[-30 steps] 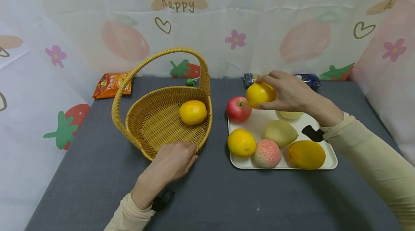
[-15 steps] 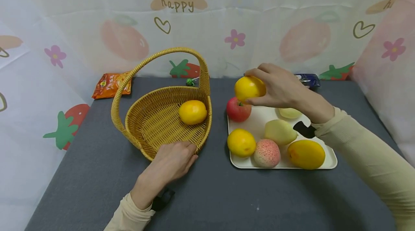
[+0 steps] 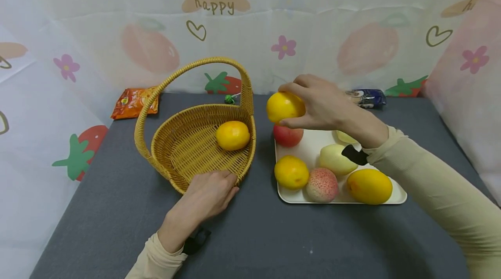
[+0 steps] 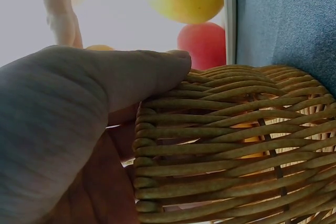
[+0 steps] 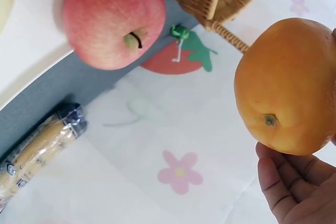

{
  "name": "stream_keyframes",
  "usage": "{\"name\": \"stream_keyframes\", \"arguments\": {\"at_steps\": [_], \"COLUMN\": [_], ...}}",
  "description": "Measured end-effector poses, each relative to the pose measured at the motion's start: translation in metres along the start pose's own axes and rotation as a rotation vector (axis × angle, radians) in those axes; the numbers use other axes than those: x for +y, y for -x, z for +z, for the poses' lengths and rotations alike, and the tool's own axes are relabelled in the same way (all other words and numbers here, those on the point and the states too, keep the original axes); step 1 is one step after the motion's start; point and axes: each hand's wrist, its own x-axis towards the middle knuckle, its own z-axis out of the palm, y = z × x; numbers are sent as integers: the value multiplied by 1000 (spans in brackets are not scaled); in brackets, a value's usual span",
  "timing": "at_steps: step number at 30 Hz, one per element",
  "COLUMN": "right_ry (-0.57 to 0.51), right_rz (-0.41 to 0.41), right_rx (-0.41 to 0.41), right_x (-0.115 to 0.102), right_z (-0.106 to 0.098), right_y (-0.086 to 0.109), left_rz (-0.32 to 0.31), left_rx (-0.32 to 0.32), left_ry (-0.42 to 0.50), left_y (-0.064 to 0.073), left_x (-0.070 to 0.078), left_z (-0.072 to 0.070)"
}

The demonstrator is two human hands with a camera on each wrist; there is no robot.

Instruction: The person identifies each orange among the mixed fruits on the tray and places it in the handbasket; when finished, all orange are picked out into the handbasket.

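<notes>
In the head view my left hand (image 3: 209, 193) grips the near rim of a wicker basket (image 3: 192, 144) with a tall arched handle. The left wrist view shows the thumb (image 4: 152, 71) on one side of the woven wall and the fingers on the other. One yellow-orange fruit (image 3: 232, 136) lies inside the basket. My right hand (image 3: 322, 107) holds an orange (image 3: 285, 108) in the air above the red apple (image 3: 288, 136), at the tray's far left corner. In the right wrist view, the held orange (image 5: 289, 87) shows its small stem end.
A white tray (image 3: 344, 203) bears a yellow fruit (image 3: 291, 172), a speckled pink peach (image 3: 322, 185), a pale pear (image 3: 337, 159), a mango (image 3: 369, 186) and a partly hidden pale fruit. Behind lie an orange snack packet (image 3: 135, 103), a green lollipop (image 3: 229, 99) and a dark blue packet (image 3: 368, 98).
My right hand has carried the orange leftward, from above the tray's far side to over the apple, towards the basket. The left hand and the basket have stayed in place.
</notes>
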Motion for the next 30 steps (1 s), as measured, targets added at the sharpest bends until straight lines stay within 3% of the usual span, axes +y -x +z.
{"name": "stream_keyframes", "arguments": {"at_steps": [9,20,30], "right_ry": [38,10,11], "right_rz": [-57,-146,-174], "right_rx": [-14,-64,-113], "right_x": [-20,-46,-61], "right_z": [8,26,40], "right_y": [-15,-30,-36], "left_rz": [-4,13,18], "left_rx": [-7,-8,-20], "left_ry": [3,-6,-8], "left_y": [0,0,0], "left_x": [0,0,-1], "left_z": [-1,-1,-1]}}
